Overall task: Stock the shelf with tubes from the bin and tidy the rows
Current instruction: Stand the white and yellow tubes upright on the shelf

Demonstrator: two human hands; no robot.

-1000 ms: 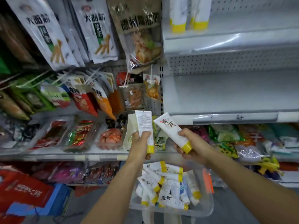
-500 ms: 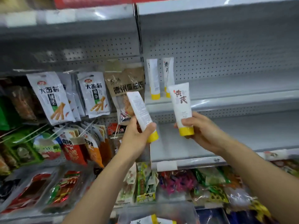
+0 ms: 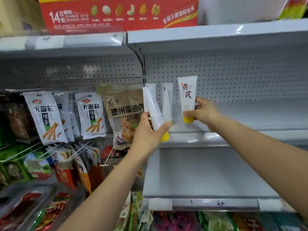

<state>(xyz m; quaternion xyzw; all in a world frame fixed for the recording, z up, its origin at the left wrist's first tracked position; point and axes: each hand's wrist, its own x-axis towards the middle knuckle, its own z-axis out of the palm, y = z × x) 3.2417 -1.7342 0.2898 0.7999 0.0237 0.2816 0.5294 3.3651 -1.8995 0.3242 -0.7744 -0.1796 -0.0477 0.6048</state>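
Observation:
My right hand grips a white tube with a yellow cap, upright with the cap down, over the grey shelf, just right of the standing tubes. My left hand holds a second white tube tilted, its printed back toward me, at the shelf's left front edge. Two white tubes stand at the shelf's left end: one between my hands, the other mostly hidden behind the tube in my left hand. The bin is out of view.
A lower grey shelf lies below. Snack bags hang on pegs to the left. A red carton sits on the top shelf. Packaged goods fill the bottom row.
Both hands rose from above the bin up to the shelf, carrying a tube each. The right tube turned upright and moved in beside the standing tubes. The bin dropped out of view.

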